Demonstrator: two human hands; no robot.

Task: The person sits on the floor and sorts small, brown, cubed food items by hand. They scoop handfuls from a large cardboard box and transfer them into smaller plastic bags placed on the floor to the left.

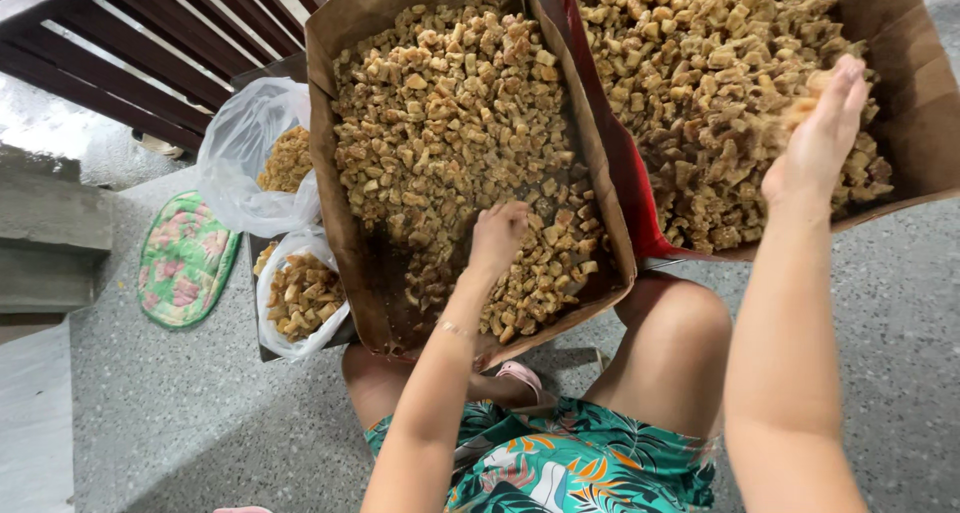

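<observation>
Bags first, far left: two clear plastic bags (262, 163) w/ golden fried pieces sat mouths-open beside the boxes, prob. so contents stayed within reach. Next, the left cardboard box (330, 173), tilted toward the person's knees, its fried pieces (450, 113) banked up at the far end. Left hand (497, 235) curled down into them, fingers closed on a few bits. Right hand (822, 138) was open, palm over the right cardboard box (915, 83), pieces blurred at its fingertips; firm grip or not, couldn't tell.

A grey speckled floor (200, 413) carries everything. Two cardboard boxes (340, 223) of fried cubes rest on it. A green floral mat (185, 261) lies far left.
</observation>
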